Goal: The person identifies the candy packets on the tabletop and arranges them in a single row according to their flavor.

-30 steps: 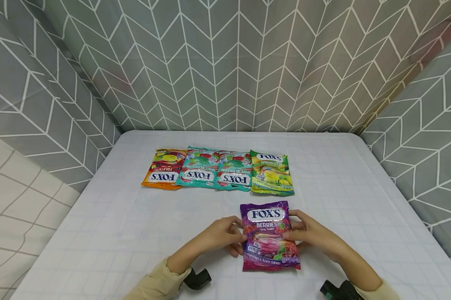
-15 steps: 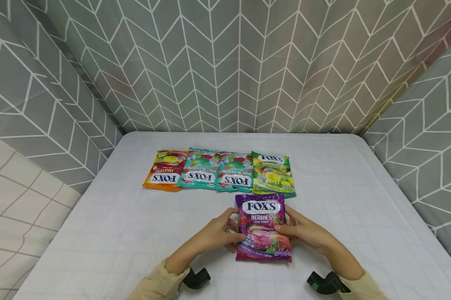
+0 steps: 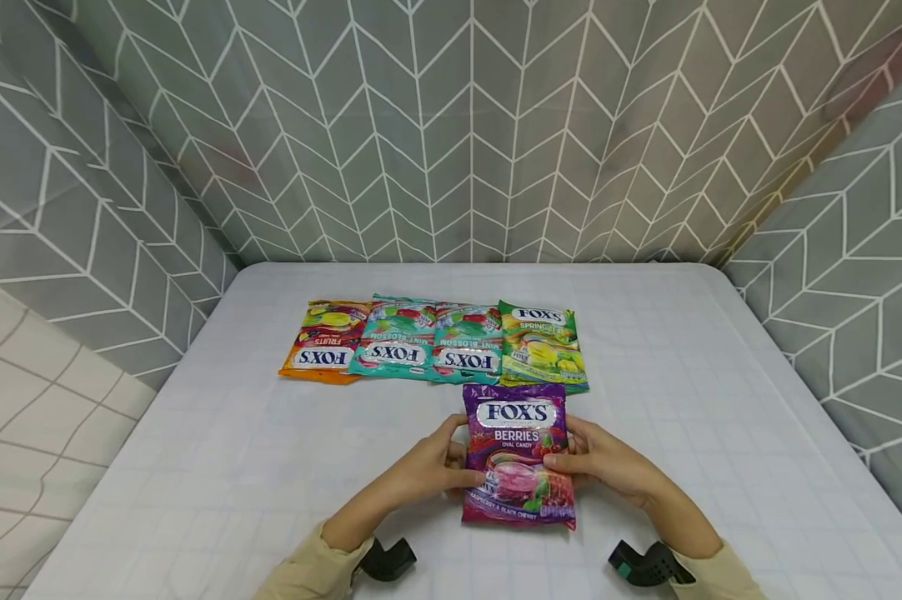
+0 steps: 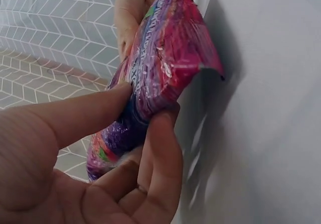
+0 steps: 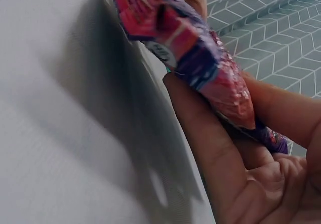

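A purple Fox's Berries candy bag [image 3: 518, 458] is held upright-reading between both hands, slightly off the table. The left hand [image 3: 432, 467] pinches its left edge, thumb on the front and fingers behind, as the left wrist view also shows on the bag [image 4: 160, 63]. On the opposite edge the right hand [image 3: 608, 462] grips it the same way, and its fingers [image 5: 200, 128] lie under the bag in the right wrist view. The bag's top edge overlaps the lower edge of a green Spring Tea bag [image 3: 543, 343] in the head view.
Left of the green bag lie two teal Mint Blossom bags [image 3: 466, 342] and an orange-red Fruits bag [image 3: 327, 340], all lettered upside down, in one row. They rest on a white-covered table [image 3: 233, 467]. Patterned grey curtains [image 3: 451, 142] stand behind and at the sides.
Both hands have carried the purple bag leftward and a little away from the person, up to the row. The bags in the row have stayed put.
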A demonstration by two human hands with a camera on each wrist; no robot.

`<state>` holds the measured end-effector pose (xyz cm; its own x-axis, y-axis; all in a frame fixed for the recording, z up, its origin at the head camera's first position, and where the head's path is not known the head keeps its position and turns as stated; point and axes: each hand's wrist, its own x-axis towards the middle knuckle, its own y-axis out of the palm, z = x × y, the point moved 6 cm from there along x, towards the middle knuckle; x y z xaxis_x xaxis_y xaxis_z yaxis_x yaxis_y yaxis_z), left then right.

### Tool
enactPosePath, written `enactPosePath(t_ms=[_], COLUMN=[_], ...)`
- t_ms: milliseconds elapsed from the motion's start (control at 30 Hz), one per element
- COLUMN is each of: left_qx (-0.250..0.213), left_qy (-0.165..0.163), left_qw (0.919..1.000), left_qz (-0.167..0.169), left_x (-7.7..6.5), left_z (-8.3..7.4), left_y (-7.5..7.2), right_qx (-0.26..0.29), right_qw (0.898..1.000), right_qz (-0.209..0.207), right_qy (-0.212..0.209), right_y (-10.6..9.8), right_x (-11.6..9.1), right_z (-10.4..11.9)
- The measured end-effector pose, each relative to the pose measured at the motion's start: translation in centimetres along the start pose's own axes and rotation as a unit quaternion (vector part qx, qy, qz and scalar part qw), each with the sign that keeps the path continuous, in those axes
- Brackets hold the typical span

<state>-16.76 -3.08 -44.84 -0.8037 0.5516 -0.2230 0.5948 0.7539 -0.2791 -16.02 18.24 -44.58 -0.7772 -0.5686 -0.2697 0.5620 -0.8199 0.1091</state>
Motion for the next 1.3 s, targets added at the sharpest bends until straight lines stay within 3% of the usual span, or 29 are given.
enactPosePath(t_ms=[367, 867, 1300], left_qx=[-0.002, 0.004, 0.007], left_qy=[0.027, 0.021, 0.015], left_qw=[0.9994, 0.9989, 0.9992], left_qz=[0.022, 0.043, 0.036], left_x=[-0.22, -0.5, -0.44], left_z=[-0.27, -0.54, -0.12], left_y=[-0.07, 0.2, 0.08], right_qx=[-0.026, -0.035, -0.046], right_qw=[1.0, 0.999, 0.999], right_qz=[0.012, 0.018, 0.019], right_qy=[0.005, 0.001, -0.003], right_y=[0.09, 0.19, 0.16], right_x=[-0.18, -0.36, -0.06], right_z=[-0.21, -0.4, -0.55])
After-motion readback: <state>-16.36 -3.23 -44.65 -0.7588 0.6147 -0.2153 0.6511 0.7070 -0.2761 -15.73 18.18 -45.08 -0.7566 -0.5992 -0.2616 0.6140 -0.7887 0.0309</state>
